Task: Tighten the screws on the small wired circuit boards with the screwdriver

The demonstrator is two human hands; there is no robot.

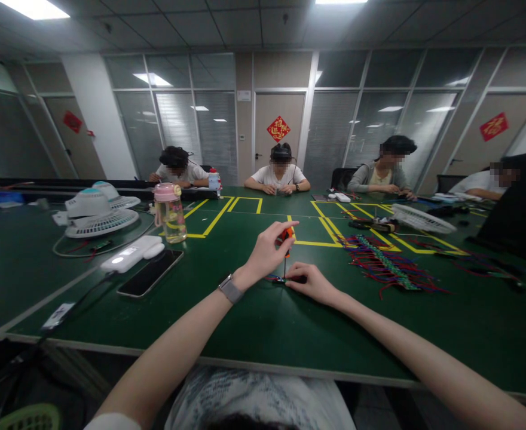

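My left hand [266, 252], with a watch on its wrist, is closed around the orange and black handle of a screwdriver [288, 249]. The screwdriver stands upright, its thin shaft pointing down at a small circuit board [279, 280] with wires on the green table. Whether the tip sits in a screw is too small to tell. On the right of the board, my right hand [311, 283] rests low on the table, its fingertips pinching the board's edge beside the screwdriver tip.
Right of my hands lies a strip of green circuit boards [386, 263] with red and blue wires. To the left are a phone [152, 273], a white power strip [131, 253], a pink-lidded bottle [170, 215] and white fan parts [97, 218]. Several people sit across the table.
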